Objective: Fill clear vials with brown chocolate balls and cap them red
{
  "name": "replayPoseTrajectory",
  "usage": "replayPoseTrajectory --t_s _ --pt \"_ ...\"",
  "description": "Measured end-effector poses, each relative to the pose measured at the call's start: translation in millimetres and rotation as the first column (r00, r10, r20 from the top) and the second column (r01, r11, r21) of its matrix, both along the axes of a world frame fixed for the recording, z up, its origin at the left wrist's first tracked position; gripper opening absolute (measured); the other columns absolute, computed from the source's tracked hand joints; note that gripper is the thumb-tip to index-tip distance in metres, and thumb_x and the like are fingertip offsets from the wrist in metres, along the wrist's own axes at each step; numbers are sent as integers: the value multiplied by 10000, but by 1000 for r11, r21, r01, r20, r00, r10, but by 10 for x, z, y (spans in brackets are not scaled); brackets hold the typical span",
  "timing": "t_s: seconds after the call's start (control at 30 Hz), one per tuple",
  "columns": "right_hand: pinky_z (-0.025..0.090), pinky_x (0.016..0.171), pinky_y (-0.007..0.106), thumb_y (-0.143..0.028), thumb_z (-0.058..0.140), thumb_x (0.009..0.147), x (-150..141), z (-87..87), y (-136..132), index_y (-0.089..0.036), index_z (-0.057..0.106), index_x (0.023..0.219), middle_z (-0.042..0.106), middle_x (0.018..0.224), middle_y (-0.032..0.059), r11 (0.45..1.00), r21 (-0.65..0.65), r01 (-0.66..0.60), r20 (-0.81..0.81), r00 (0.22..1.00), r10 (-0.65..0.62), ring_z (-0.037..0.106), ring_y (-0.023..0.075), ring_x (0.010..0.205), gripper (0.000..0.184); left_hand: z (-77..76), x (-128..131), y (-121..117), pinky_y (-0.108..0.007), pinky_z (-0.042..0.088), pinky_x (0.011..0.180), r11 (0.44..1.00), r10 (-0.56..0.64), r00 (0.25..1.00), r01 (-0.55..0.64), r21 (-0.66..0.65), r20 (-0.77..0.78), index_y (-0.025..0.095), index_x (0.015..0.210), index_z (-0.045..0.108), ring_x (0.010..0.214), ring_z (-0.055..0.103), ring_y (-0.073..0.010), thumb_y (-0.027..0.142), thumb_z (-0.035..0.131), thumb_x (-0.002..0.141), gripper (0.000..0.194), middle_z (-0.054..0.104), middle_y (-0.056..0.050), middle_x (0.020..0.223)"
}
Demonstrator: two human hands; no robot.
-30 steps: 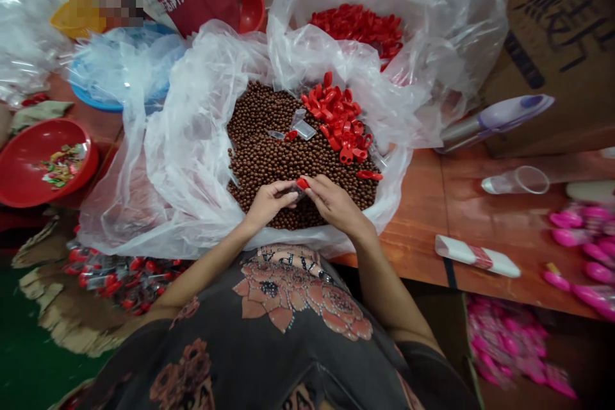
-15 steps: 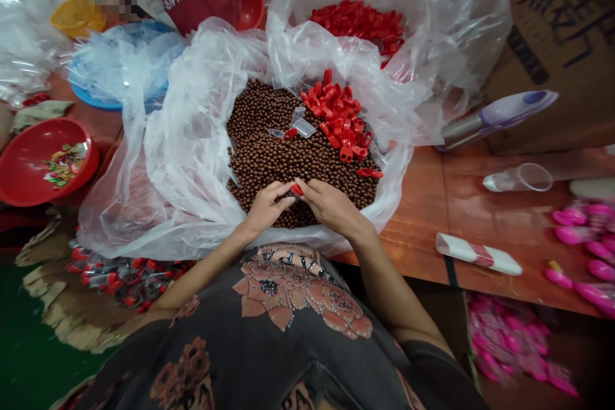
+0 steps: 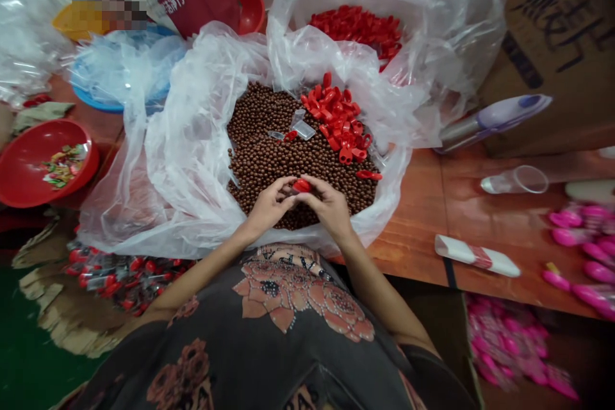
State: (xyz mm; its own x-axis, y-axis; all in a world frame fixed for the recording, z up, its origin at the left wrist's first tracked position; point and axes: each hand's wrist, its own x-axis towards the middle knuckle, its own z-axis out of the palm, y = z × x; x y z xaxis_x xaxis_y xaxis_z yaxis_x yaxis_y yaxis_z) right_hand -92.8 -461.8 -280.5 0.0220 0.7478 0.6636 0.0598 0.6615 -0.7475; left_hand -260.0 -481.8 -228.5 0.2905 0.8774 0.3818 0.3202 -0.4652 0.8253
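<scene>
My left hand (image 3: 270, 206) and my right hand (image 3: 331, 206) meet over the near part of a heap of small brown balls (image 3: 264, 154). Thumb and fingers of the right hand close on a red plastic cap (image 3: 302, 186). The left fingers pinch a small container against the cap; it is mostly hidden, with something dark showing through. A pile of red caps (image 3: 343, 122) lies on the balls at the far right. A clear plastic container (image 3: 303, 128) rests near the middle of the heap, and a single red cap (image 3: 369, 175) lies near the right edge.
A crumpled clear plastic bag (image 3: 192, 173) surrounds the balls. Behind it another bag holds more red caps (image 3: 358, 25). Left stands a red bowl (image 3: 22, 170) of small colourful pieces; below it, several red-capped containers (image 3: 120, 282). A white-and-purple tool (image 3: 509, 116) and pink items (image 3: 571, 224) are at right.
The right hand has turned, its thumb now below the cap and its fingers above. More of the red cap shows between the hands. The left hand has barely moved.
</scene>
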Motion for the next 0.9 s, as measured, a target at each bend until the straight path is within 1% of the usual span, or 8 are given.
replayPoseTrajectory --t_s 0.1,0.17,0.27,0.37,0.43,0.53,0.63,0.9 --pt "409 1100 584 -435 762 791 -27 -11 -29 -246 457 1447 558 1418 142 978 204 42 318 942 -107 523 328 1290 748 14 19 5 -273 518 784 999 29 998 -30 11 50 192 1327 572 802 616 -130 201 682 801 538 643 -30 927" --pt "408 1091 596 -404 760 798 -19 -34 -17 -215 332 1526 520 1441 174 952 299 61 403 896 -184 497 347 1312 865 19 9 8 -262 513 759 999 18 995 -15 -29 100 187 1355 546 763 612 -121 223 722 776 606 632 -16 900" --pt "446 1046 564 -368 699 850 -16 -57 -9 -216 276 1542 545 1391 176 921 376 102 412 872 -265 532 332 1251 825 35 4 9 -251 513 718 991 6 979 21 -132 202 180 1362 534 764 625 -133 353 751 794 632 655 -29 906" --pt "468 999 523 -360 674 841 -55 -52 -57 -209 278 1526 571 1345 166 901 424 87 416 865 -280 561 321 1179 806 39 57 13 -288 530 673 944 25 946 84 -319 323 179 1328 566 740 648 -173 637 544 901 626 693 -66 876" --pt "465 974 510 -369 652 833 -94 -37 -114 -195 296 1508 588 1307 163 896 436 82 450 843 -296 568 324 1146 783 20 119 16 -287 513 593 903 37 935 119 -412 352 173 1281 603 626 615 -165 712 432 916 673 676 -56 757" --pt "438 974 512 -426 615 835 -132 0 -193 -160 352 1464 584 1289 177 888 440 134 487 795 -361 542 345 1152 732 -25 198 13 -239 429 485 901 74 926 97 -424 370 177 1215 638 490 502 -116 631 503 920 559 582 3 612" --pt "428 942 496 -490 595 837 -127 52 -209 -128 457 1368 597 1222 187 867 468 173 513 746 -426 530 347 1102 658 -44 222 -3 -218 387 458 918 120 909 51 -392 399 178 1228 620 494 486 -104 515 540 917 466 567 21 633" --pt "418 822 448 -587 575 844 -180 76 -115 -90 609 1132 648 995 175 814 578 62 599 645 -475 541 313 938 575 -50 186 -107 -197 303 409 901 163 893 39 -433 420 156 1265 550 425 405 -96 473 501 880 501 471 57 555"
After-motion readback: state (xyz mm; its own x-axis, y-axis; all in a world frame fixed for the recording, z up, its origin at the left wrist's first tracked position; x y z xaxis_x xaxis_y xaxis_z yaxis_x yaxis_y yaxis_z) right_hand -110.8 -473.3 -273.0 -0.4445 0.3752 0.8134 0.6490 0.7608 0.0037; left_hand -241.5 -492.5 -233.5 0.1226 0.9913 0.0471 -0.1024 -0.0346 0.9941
